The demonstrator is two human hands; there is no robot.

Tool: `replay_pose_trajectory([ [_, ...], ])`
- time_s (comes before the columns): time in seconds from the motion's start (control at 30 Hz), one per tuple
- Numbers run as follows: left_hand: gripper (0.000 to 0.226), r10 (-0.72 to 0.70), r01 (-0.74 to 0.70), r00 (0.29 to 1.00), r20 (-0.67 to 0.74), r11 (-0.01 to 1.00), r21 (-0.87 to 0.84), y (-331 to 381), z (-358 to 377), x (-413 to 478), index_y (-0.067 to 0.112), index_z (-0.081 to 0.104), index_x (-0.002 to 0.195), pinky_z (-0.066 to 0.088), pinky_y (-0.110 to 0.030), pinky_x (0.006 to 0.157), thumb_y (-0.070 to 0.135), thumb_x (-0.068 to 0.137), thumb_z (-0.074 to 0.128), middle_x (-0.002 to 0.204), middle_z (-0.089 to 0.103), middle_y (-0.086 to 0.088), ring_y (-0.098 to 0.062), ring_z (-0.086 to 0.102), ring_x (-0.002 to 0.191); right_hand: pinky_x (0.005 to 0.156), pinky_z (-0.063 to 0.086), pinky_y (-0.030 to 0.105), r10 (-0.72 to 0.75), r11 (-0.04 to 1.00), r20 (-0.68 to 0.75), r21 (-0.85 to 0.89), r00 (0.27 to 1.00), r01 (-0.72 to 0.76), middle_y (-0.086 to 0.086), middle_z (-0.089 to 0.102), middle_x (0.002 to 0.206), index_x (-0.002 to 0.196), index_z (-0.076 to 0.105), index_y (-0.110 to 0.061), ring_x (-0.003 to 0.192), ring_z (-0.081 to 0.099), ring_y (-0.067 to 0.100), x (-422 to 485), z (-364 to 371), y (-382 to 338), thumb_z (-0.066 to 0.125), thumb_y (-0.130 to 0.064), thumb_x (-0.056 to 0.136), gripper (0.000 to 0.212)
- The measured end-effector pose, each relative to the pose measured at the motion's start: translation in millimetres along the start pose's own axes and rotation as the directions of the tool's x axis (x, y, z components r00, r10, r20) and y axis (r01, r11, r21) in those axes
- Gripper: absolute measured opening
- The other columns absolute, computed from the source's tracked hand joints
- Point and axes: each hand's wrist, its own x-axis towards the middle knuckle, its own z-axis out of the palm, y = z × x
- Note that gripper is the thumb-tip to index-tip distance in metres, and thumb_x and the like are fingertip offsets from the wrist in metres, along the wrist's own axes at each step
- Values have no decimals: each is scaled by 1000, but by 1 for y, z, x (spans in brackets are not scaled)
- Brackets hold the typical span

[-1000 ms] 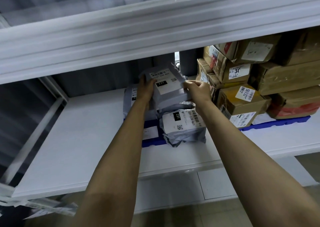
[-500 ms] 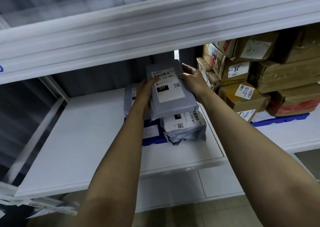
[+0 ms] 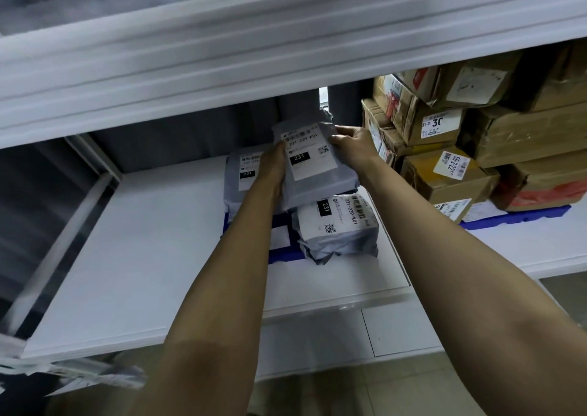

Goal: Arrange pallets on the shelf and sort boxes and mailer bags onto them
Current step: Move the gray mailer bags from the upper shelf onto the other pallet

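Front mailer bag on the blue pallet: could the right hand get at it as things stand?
Likely not yet: the right hand and left hand both hold the upper mailer bag, which overhangs the front mailer bag.

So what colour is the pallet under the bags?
The pallet is blue, clearest in the head view.

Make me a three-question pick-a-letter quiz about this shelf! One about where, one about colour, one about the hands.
1. On which side of the mailer bags do the cardboard boxes stand? A) left B) right C) underneath
2. What colour is the pallet under the mailer bags? A) blue B) red C) yellow
3. How is the top mailer bag held? A) no hand B) one hand C) both hands
Answers: 1 B, the cardboard boxes are stacked on the right. 2 A, a blue edge shows beneath. 3 C, left hand and right hand grip its sides.
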Motion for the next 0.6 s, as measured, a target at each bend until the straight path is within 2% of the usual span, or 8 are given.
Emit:
replay_pose_trajectory([
  [0.07,32,56,-55,998,1,985,166,-6,2,1,9,61,88,46,-24,57,29,101,38,83,64,-5,-16,59,70,72,57,34,32,999,-42,-37,999,-34,5,71,79,85,71,-7,73,69,22,6,1,4,57,-3,87,14],
  [0.13,41,107,-96,994,-12,934,345,-14,1,2,1,62,104,40,-25,58,32,101,36,94,62,-11,-19,56,79,83,57,46,56,996,-78,-69,995,-61,8,73,87,74,69,-17,85,70,29,15,4,10,63,-12,85,14],
  [0.23,51,146,-103,988,-53,871,481,-23,-1,3,-12,57,114,33,-27,54,31,102,32,108,62,-24,-29,58,88,80,55,53,40,990,-114,-131,993,-55,12,73,88,78,72,-13,87,69,33,27,9,19,65,-20,84,11],
  [0.3,45,164,-111,984,-71,874,474,-23,-2,5,-6,61,93,31,-27,52,29,102,33,94,62,-22,-25,55,76,80,53,56,28,986,-143,-158,989,-51,17,73,91,85,71,-3,90,68,37,32,12,21,65,-23,85,20],
  [0.37,41,188,-120,977,-101,875,468,-24,-1,8,10,48,66,30,-25,48,27,101,35,76,53,-11,-16,46,63,80,53,53,26,977,-147,-204,989,-56,13,73,90,82,71,-8,90,68,34,38,13,25,64,-26,85,20],
  [0.43,40,202,-126,973,-109,868,480,-27,0,12,13,44,64,32,-24,49,26,101,37,74,52,-6,-12,44,60,79,55,50,19,960,-154,-273,988,-61,6,74,86,76,71,-16,85,68,30,50,10,36,62,-37,83,23],
  [0.5,39,210,-136,974,-88,847,513,-29,2,14,13,44,64,31,-23,49,24,101,38,71,51,-3,-10,44,60,78,55,51,33,948,-149,-308,988,-78,7,73,86,80,71,-13,84,68,31,52,7,39,62,-44,83,33],
  [0.6,39,247,-163,966,-75,808,566,-30,3,15,14,44,62,27,-20,45,21,100,41,66,47,-1,-7,41,58,87,53,50,58,946,-177,-305,982,-111,19,69,106,101,68,-2,97,65,35,30,8,27,55,-20,91,25],
])
